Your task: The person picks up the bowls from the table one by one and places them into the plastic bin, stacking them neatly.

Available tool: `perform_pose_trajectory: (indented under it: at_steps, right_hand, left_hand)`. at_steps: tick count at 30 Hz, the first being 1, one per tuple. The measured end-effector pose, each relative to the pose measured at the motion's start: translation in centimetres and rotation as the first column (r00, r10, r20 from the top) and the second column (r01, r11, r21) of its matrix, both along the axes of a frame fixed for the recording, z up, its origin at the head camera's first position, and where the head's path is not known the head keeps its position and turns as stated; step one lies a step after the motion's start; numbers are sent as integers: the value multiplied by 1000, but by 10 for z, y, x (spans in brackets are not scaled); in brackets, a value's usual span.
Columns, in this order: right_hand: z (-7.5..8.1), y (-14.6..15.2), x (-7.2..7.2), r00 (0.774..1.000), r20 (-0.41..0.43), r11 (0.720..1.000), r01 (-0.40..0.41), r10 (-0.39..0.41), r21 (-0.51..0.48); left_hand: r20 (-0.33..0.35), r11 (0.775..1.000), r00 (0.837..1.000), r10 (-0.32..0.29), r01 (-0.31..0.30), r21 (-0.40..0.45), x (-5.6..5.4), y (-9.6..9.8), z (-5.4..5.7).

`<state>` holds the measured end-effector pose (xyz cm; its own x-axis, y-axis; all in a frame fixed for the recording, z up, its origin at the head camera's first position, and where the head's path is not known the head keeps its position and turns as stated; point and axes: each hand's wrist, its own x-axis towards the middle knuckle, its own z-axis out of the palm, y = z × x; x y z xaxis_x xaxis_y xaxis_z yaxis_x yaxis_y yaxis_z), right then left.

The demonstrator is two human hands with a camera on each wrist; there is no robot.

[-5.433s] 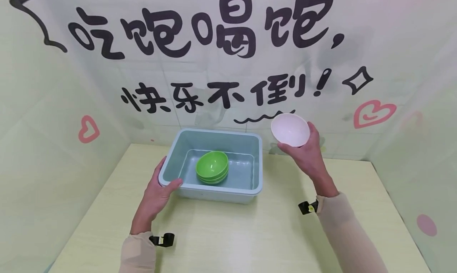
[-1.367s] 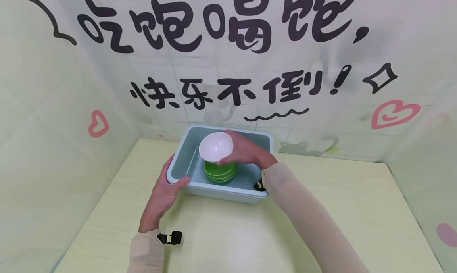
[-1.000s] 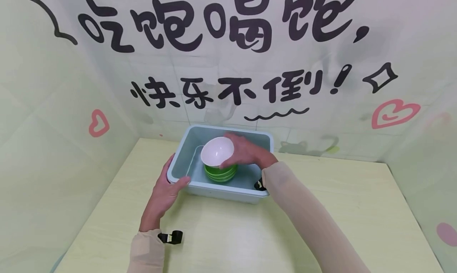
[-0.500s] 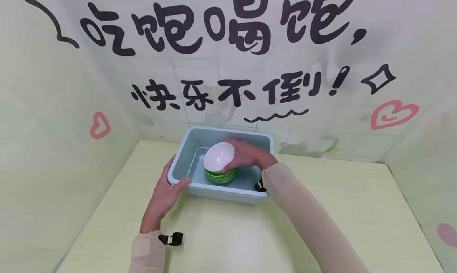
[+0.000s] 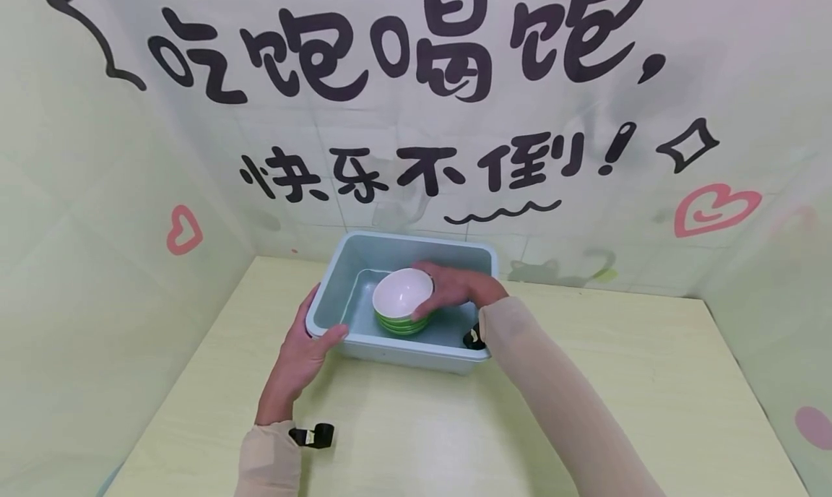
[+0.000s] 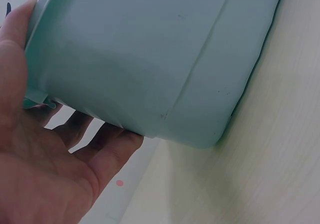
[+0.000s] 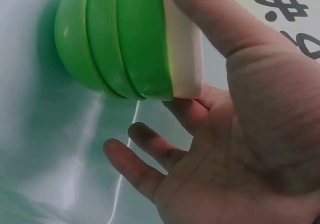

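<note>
In the head view, a white bowl (image 5: 401, 293) sits on a stack of green bowls (image 5: 399, 326) inside a light blue plastic basin (image 5: 416, 347). My right hand (image 5: 450, 287) holds the white bowl by its right side. The right wrist view shows the thumb over the white bowl's side (image 7: 186, 59), nested at the top green bowl (image 7: 142, 44), with two fingers free of it. My left hand (image 5: 302, 356) grips the basin's front left corner, thumb on the rim. Fingers reach round its outer wall (image 6: 135, 59) in the left wrist view.
The basin stands toward the back of a pale wooden table (image 5: 416, 432). Behind it rises a printed backdrop (image 5: 390, 114) with large black characters, and further panels close off the left and right sides. Small black cameras (image 5: 313, 435) are worn at the wrists.
My right hand has brought the white bowl from right of the basin over the green stack, then lowered it onto the top bowl. The left hand has kept its grip on the basin.
</note>
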<state>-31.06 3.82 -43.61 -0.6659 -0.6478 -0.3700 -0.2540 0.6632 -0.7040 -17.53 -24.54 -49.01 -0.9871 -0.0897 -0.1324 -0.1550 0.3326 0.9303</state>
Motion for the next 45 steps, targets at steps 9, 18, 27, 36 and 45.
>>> perform_pose_trajectory:
  at_steps: [9, 18, 27, 36, 45]
  right_hand:
    - [1, -1, -1, 1000, 27, 1000, -5, 5, -12]
    - [2, -4, -2, 998, 9, 997, 68, -68, 30]
    - [8, -7, -1, 981, -77, 983, 174, -179, -63]
    - [35, -6, -1, 921, -199, 922, 275, -334, -272]
    - [63, 8, 14, 851, -253, 844, 329, -459, -423]
  left_hand:
    - [1, 1000, 1000, 1, -1, 13, 0, -2, 1]
    - [7, 1000, 1000, -11, 11, -14, -5, -4, 2]
    - [9, 1000, 1000, -2, 3, -26, -3, -4, 0]
    - [-10, 999, 1000, -11, 10, -54, -2, -2, 5]
    - [-163, 934, 981, -104, 40, -355, 4, -8, 33]
